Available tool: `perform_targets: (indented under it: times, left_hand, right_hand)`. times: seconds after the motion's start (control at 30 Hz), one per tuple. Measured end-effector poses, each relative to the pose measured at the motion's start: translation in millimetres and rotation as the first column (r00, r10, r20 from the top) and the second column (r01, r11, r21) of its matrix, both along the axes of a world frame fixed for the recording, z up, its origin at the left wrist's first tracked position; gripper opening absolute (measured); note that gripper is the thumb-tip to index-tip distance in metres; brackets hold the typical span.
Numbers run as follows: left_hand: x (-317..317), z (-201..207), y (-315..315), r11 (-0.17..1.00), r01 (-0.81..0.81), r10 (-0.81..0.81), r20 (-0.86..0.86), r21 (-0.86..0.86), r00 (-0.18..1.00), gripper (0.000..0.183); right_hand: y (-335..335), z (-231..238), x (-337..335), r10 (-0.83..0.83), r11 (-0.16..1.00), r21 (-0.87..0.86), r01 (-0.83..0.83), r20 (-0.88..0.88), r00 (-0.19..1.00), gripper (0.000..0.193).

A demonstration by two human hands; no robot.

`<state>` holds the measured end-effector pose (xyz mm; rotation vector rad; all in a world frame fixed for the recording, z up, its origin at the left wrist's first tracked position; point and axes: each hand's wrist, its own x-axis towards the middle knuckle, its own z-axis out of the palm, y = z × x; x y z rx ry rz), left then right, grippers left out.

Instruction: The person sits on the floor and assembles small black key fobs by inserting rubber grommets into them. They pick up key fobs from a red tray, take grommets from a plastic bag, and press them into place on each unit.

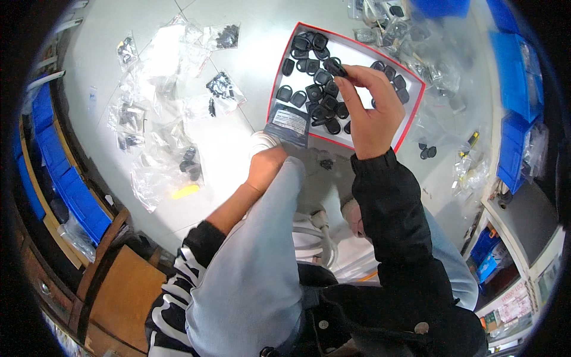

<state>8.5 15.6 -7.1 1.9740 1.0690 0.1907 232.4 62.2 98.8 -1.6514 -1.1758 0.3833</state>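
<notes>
My right hand (pixel 372 113) pinches a black shell (pixel 334 66) over the red-rimmed tray (pixel 416 104), mid-tray, other shells beneath. Left hand (pixel 266 166) closed on a dark packet (pixel 287 125) at the tray's near-left corner. Bags (pixel 160 119) crowd the floor left.
</notes>
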Motion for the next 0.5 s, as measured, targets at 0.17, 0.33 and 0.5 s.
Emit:
perform_targets:
  times: [0.17,0.33,0.5]
  left_hand:
    - [6,76,54,0.525,-0.194,0.787,0.386,-0.828,0.481,0.035]
    - [29,89,74,0.102,0.073,0.922,0.122,-0.992,0.368,0.031]
    - [18,59,59,0.172,-0.133,0.86,0.083,-0.976,0.503,0.025]
  right_hand:
    - [-18,15,-28,0.046,0.978,-0.161,-0.135,-0.464,0.885,0.017]
    - [-26,-18,-54,-0.035,0.959,-0.254,-0.128,-0.552,0.833,0.016]
    - [-6,-97,8,0.026,0.922,-0.387,-0.002,0.056,0.998,0.031]
